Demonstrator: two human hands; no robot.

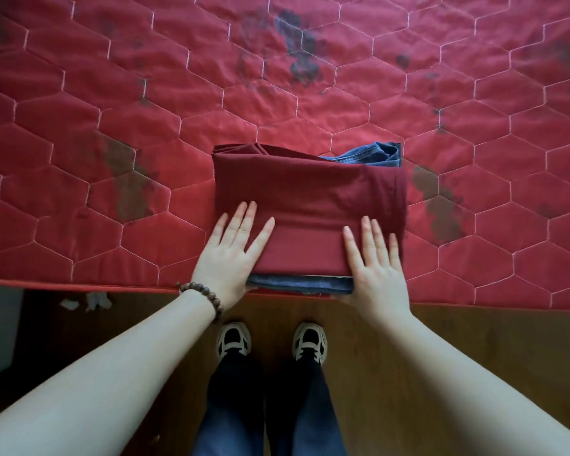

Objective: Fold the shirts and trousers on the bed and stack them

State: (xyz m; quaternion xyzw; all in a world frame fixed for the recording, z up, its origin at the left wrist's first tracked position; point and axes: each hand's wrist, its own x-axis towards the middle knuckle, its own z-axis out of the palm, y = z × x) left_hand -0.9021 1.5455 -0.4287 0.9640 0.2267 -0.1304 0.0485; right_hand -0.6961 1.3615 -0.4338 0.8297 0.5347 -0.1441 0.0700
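Observation:
A folded dark red garment [310, 199] lies on top of folded blue denim [297, 284] at the near edge of the bed. More of the denim [372, 156] sticks out at the stack's far right corner. My left hand [234, 255] lies flat with straight, spread fingers on the stack's near left corner. My right hand [375, 261] lies flat the same way on its near right corner. Both thumbs are hidden at the stack's near edge.
The red quilted mattress [145, 110] with hexagon stitching and dark stains spreads out on all sides beyond the stack. Its near edge runs just below the stack. Below it is a brown wooden floor [441, 357] with my two feet in white and black shoes [270, 340].

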